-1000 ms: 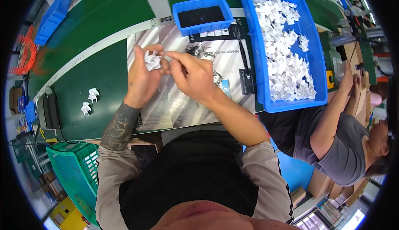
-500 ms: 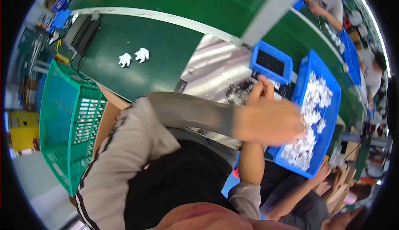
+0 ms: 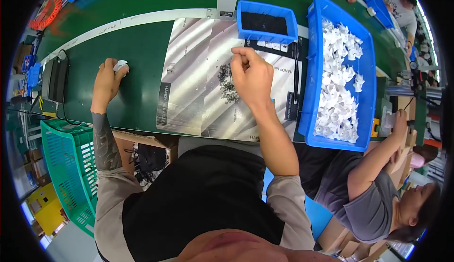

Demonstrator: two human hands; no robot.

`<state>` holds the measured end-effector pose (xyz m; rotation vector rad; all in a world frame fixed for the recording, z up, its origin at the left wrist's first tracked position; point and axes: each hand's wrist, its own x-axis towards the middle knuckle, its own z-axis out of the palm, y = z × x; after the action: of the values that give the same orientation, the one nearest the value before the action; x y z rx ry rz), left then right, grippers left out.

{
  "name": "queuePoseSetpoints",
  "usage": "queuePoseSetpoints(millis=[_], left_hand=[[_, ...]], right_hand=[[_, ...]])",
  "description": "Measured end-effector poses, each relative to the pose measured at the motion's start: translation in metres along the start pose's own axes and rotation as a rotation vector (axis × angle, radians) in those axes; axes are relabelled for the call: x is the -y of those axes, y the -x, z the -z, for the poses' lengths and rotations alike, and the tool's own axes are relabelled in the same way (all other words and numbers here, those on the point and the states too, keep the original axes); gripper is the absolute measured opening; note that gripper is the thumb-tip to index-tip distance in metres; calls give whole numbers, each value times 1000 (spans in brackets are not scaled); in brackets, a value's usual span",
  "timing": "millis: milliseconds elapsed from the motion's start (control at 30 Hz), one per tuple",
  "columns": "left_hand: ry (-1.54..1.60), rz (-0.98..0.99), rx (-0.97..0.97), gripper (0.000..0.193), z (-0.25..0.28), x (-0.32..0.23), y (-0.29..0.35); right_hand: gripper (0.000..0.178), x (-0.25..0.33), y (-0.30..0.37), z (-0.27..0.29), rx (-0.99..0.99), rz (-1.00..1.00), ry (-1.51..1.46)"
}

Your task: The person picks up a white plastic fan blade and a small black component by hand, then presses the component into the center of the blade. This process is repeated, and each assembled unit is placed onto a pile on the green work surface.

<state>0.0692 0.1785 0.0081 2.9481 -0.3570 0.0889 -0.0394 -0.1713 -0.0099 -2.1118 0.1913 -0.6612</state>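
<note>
At the left of the green table, my left hand (image 3: 108, 80) is closed round a small white finned plastic part (image 3: 121, 65), which shows between thumb and fingers. Whatever else lies under that hand is hidden. Over the silvery printed sheet my right hand (image 3: 253, 75) has its fingers curled and pinched together; anything in them is too small to make out. Just left of it, a scatter of tiny black parts (image 3: 226, 84) lies on the sheet (image 3: 184, 101), partly covered by the hand.
A blue bin (image 3: 308, 77) of many white finned parts stands on the right. Behind my right hand is a smaller blue tray (image 3: 269, 37) of black parts. A dark box (image 3: 56, 80) and green crate (image 3: 66, 167) are at left. A co-worker (image 3: 373, 200) sits at right.
My left arm, which reached across to the blue bin, has swung back to the left side of the table. My right hand now shows above the black parts. The view has turned.
</note>
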Motion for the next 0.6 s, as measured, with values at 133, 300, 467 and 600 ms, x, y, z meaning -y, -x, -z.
queuePoseSetpoints(millis=[133,300,467,600], left_hand=[[376,72,113,36,5,-32,-13],[1164,-143,211,26,19,-140,-27],[1571,-154,148,33,-16,-179,-38],[1587,11,213,39,-24,-166,-42]], right_hand=[[14,10,-5,5,108,107,233],[14,32,-33,-5,532,97,699],[12,42,-48,-27,569,174,841],[12,42,-53,-37,636,253,896]])
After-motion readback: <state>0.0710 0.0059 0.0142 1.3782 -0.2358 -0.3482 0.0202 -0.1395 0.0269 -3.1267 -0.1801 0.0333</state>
